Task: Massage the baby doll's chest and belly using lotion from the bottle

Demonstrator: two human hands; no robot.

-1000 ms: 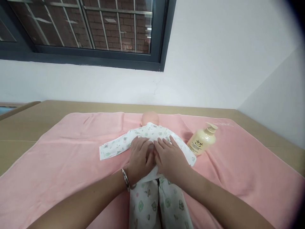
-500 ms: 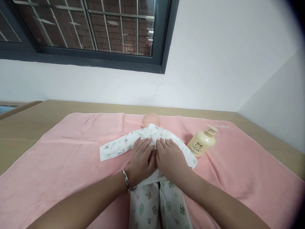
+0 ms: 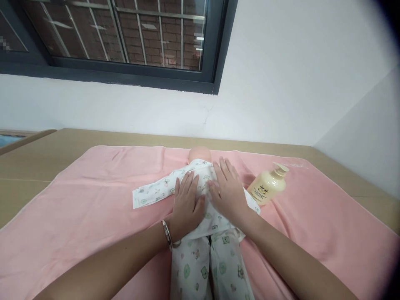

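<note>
A baby doll lies on a pink towel, its bald head toward the wall. It wears a white printed top and matching trousers. My left hand rests flat on the left side of the top, fingers stretched forward, a silver bangle at its wrist. On the right side of the top lies my right hand, open, its fingertips near the shoulder. The right sleeve is partly hidden under that hand and forearm. Just beyond it, a pale yellow pump bottle leans to the right.
The pink towel covers most of a wooden surface. Behind it rises a white wall, with a dark-framed, barred window at upper left. Something blue shows at the far left edge.
My hands have moved apart across the doll's chest. The right one has slid forward and right toward the shoulder; the left has shifted slightly, uncovering the middle of the top.
</note>
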